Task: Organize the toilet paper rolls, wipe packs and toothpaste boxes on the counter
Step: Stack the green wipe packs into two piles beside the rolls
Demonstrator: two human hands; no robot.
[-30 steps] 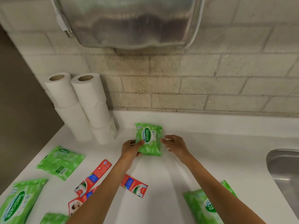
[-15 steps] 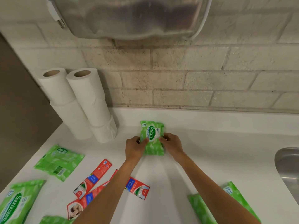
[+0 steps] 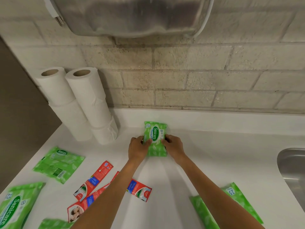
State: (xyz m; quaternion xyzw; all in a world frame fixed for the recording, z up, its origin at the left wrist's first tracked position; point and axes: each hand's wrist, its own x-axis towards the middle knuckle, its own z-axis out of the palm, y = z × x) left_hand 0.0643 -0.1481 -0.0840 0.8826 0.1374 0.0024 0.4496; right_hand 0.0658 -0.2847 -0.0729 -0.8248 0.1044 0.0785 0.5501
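Here, a white desk [image 3: 214, 154] runs along a wall of pale bricks [image 3: 198, 76], and a shiny metal box [image 3: 132, 15] hangs on that wall, high above the middle wipe pack [image 3: 155, 134]. The middle wipe pack is green with leaf shapes, a dark green oval that says "Sanicare" and a "15" in one corner. It lies flat on the desk near the back edge, with its long side pointing to the wall. Both hands are clamped on it: the left hand [image 3: 137, 150] grips its left side and the right hand [image 3: 174, 148] grips its right side, with the thumbs on top. To the left of this pack, by the wall, stand the toilet paper rolls [image 3: 82, 103], white, in two tall stacks that touch each other. Nearer to the person and to the left of the pack lie three red toothpaste boxes [image 3: 94, 179], flat and crossing each other, partly under the left arm. Farther left lie more green wipe packs [image 3: 58, 164], one face down with its bar code showing. Another green pack [image 3: 241, 204] lies nearer and to the right, under the right arm. Far right of the middle pack is a metal sink [image 3: 292, 169]; only its edge and a bit of the bowl show.
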